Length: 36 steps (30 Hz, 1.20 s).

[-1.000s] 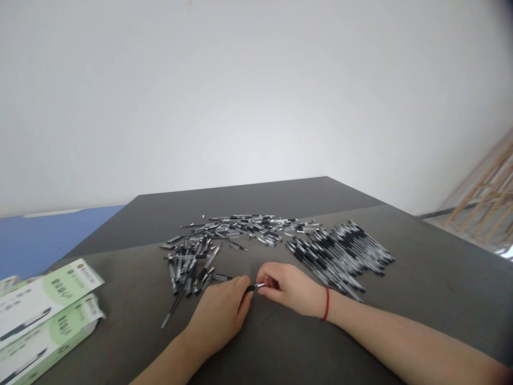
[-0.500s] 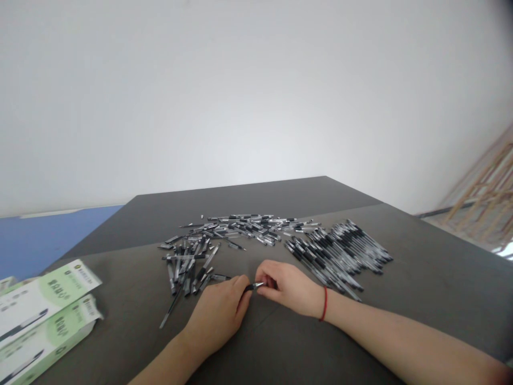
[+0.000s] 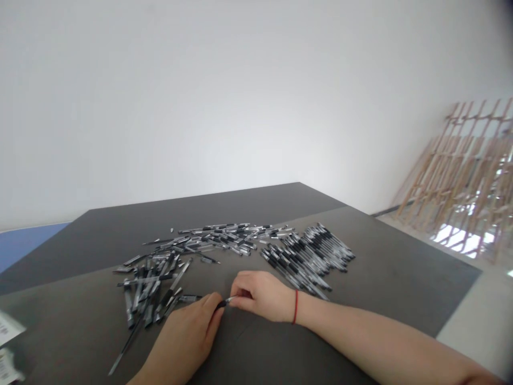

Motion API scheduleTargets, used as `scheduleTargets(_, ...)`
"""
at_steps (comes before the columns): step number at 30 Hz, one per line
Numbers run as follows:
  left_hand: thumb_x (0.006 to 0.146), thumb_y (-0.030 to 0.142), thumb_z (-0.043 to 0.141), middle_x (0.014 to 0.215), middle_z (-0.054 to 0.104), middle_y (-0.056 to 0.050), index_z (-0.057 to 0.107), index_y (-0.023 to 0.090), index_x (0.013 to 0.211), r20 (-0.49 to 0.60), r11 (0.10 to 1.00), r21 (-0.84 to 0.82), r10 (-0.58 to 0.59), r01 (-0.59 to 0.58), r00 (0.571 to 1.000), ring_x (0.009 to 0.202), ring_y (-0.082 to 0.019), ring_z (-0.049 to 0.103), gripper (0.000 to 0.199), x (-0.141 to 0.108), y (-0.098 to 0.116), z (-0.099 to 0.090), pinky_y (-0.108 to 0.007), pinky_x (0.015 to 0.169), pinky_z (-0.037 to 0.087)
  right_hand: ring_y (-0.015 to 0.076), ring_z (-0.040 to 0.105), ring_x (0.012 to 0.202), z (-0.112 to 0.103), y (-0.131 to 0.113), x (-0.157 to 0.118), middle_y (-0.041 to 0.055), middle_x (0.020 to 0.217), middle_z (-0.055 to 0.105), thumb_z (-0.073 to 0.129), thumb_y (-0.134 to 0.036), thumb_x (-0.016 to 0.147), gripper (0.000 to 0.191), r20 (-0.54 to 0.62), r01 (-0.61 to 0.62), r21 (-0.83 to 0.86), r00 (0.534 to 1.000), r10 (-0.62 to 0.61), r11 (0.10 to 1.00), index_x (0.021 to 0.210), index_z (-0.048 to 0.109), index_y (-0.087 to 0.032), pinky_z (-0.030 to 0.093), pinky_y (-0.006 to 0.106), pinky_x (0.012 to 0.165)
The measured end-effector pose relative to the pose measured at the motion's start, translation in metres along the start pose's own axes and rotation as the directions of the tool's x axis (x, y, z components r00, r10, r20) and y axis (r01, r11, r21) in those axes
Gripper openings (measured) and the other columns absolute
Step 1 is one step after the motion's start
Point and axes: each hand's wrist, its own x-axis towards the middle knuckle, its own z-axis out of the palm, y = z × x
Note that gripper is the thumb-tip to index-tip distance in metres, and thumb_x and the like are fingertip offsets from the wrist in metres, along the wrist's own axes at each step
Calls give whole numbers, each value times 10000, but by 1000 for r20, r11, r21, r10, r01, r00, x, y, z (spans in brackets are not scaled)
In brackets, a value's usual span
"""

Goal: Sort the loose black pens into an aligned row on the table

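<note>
Both hands meet over the front of the dark table. My left hand (image 3: 191, 327) is closed around the black grip of a pen (image 3: 222, 304), with most of the barrel hidden in the palm. The fingertips of my right hand (image 3: 260, 295), which has a red cord at the wrist, pinch the pen's silvery tip end. Loose pens and pen parts (image 3: 152, 289) lie jumbled just beyond the left hand. Past the right hand, a neat slanted row of pens (image 3: 306, 256) rests side by side.
More scattered pens (image 3: 224, 235) stretch across the middle of the table (image 3: 380, 278). Corners of white and green boxes (image 3: 8, 327) show at the left edge. Wooden racks (image 3: 460, 176) lean near the wall on the right.
The view has turned to the right, so the table and pens sit further left and the boxes are mostly out of frame. Both hands keep their hold on the pen.
</note>
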Motion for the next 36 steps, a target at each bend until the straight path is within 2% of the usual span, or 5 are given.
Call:
scheduleTargets(3, 927, 244, 321, 823, 663, -20, 520, 230, 910, -11, 1000, -8, 5, -5, 1000, 771, -174, 641, 200, 0, 0, 0, -257, 650, 404, 104, 555, 686, -14, 6, 11, 3, 800, 629, 567, -353, 850, 208, -66, -74, 30, 995, 76, 997, 951, 610, -176, 386, 197, 617)
scheduleTargets(9, 929, 233, 325, 827, 655, -25, 511, 218, 885, -42, 1000, 8, 26, -26, 999, 759, -178, 629, 192, -2, 3, -4, -267, 645, 400, 131, 591, 809, -40, 29, 74, 32, 876, 663, 505, -195, 854, 146, -90, -221, -319, 975, 202, 922, 894, 642, -163, 406, 217, 713)
scheduleTargets(19, 926, 226, 337, 854, 646, -37, 512, 200, 884, -66, 999, 17, 31, -30, 997, 763, -178, 614, 182, -4, 4, -5, -269, 650, 407, 201, 574, 974, -25, 42, 148, 89, 1124, 576, 530, -315, 892, 269, -3, -310, -526, 932, 363, 792, 1091, 572, -139, 480, 398, 832)
scheduleTargets(29, 920, 225, 352, 829, 645, -29, 509, 205, 871, -72, 1000, -2, 20, -20, 997, 734, -171, 612, 166, -4, 6, -6, -258, 627, 380, 210, 575, 978, -19, 36, 152, 110, 1115, 577, 545, -305, 883, 284, -20, -408, -446, 894, 447, 796, 1092, 569, -113, 477, 400, 836)
scheduleTargets(36, 926, 246, 346, 814, 648, -13, 500, 217, 888, -106, 998, -60, 11, -17, 994, 738, -168, 614, 161, -3, 0, -1, -254, 625, 363, 155, 603, 780, -35, 21, 96, 78, 856, 657, 473, -212, 830, 150, -43, -394, -112, 919, 392, 912, 868, 593, -130, 452, 248, 687)
